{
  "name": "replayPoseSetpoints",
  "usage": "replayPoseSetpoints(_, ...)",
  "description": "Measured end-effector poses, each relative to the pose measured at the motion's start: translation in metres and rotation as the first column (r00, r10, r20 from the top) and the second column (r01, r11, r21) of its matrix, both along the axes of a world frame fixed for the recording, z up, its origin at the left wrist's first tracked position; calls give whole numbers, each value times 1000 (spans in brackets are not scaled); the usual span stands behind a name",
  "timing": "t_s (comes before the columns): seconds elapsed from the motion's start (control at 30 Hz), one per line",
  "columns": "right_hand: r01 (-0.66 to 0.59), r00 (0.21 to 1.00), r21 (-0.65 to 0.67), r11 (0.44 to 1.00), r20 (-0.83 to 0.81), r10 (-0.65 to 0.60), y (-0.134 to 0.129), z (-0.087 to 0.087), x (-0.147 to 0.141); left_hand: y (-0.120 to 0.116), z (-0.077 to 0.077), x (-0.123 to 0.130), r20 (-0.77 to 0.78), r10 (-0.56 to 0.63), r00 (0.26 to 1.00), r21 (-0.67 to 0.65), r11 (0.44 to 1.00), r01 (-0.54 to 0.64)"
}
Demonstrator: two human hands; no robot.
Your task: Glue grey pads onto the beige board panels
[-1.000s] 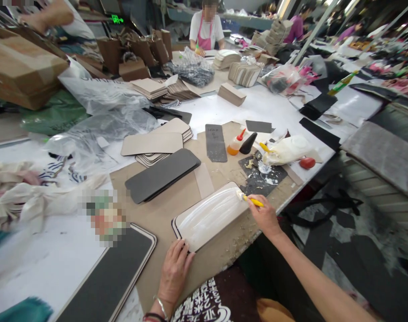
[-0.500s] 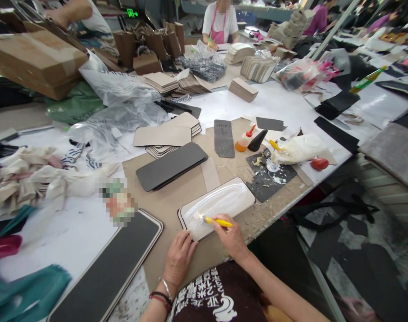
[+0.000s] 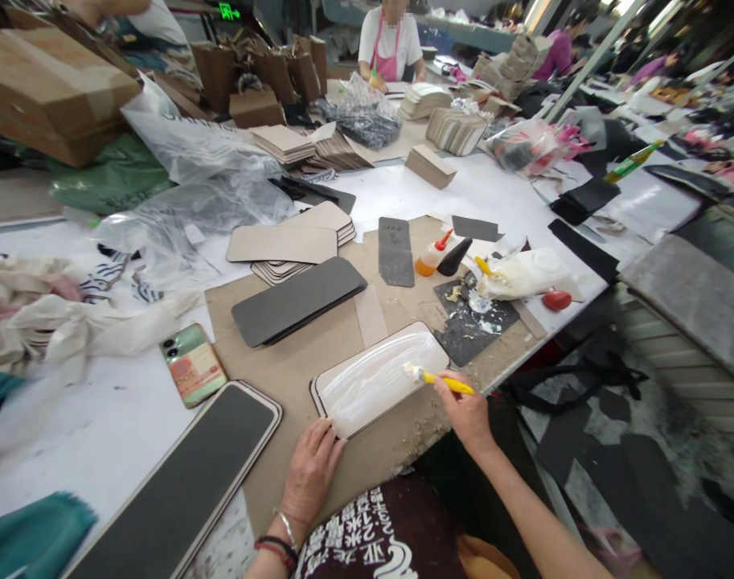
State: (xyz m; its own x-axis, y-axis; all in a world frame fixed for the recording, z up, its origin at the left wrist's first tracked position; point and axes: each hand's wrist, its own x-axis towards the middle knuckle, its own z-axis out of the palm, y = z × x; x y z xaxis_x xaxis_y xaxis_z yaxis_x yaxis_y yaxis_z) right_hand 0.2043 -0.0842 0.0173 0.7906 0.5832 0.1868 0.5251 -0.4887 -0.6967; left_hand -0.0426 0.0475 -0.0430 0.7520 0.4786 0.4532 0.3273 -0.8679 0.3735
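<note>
A pale rounded panel [image 3: 372, 384] with a dark rim lies on brown board, its face streaked with wet white glue. My right hand [image 3: 465, 412] grips a yellow-handled brush [image 3: 448, 382], whose whitened bristles touch the panel towards its right end. Fingertips of my left hand [image 3: 312, 462] rest on the panel's near left corner, the fingers stretched out close together. Behind the panel lie dark grey rounded pieces [image 3: 300, 301]. A long dark panel with a pale border [image 3: 179, 474] lies to the left of my left hand.
A phone [image 3: 191, 366] lies left. Beyond are stacked beige panels [image 3: 282, 244], an orange-liquid bottle [image 3: 432, 256] and a glue-smeared bag [image 3: 523, 273] on a dark sheet [image 3: 478, 326]. The table edge [image 3: 523, 362] runs along the right. Another person [image 3: 391, 44] works across the table.
My right hand has moved the brush rightwards across the panel, from its left part towards the right end. My left hand stays at the corner. The whole view has shifted slightly.
</note>
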Motion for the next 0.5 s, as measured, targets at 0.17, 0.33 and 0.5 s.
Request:
replayPoseSetpoints(0.17, 58, 980, -61, 996, 194, -45, -14, 5, 58, 0, -1, 0, -9, 2, 1000, -21, 1000, -2)
replayPoseSetpoints(0.33, -72, 966, -100, 992, 239, 94, 0, 14, 66, -1, 0, 1, -20, 18, 1000, -64, 998, -19)
replayPoseSetpoints(0.5, -114, 992, -165, 980, 32, 121, 32, 21, 59, -6, 8, 0, -36, 67, 997, -132, 989, -71)
